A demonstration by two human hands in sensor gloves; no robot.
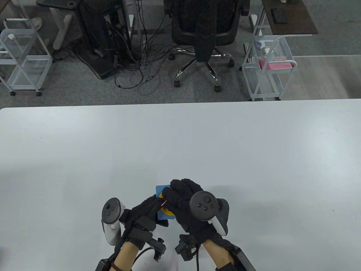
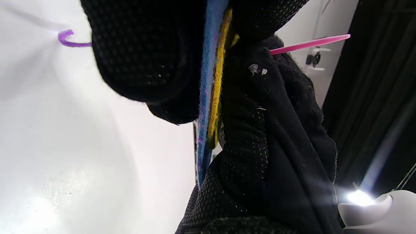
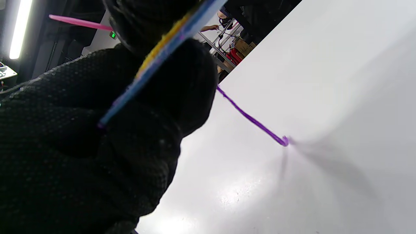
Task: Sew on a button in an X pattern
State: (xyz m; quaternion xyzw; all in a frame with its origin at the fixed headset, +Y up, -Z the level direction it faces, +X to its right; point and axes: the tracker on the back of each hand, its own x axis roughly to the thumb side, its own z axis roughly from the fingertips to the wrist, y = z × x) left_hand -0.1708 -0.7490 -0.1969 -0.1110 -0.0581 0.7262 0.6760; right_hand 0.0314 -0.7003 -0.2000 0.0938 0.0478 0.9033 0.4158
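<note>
**Felt and button held between both hands**

Blue felt piece [image 1: 161,188] with yellow button [image 1: 167,211] held above the tabletop [image 1: 180,146], sandwiched between fingers of left hand [image 1: 143,211] and right hand [image 1: 183,197]. Left fingers [image 2: 143,58] closed on the felt from both sides. Right fingers [image 3: 81,97] closed over the button side; hold on pink needle [image 2: 308,43] not clear. Needle sticking out past the fingers. Purple thread [image 3: 252,118] hanging below the fingers, end touching the tabletop.
</note>
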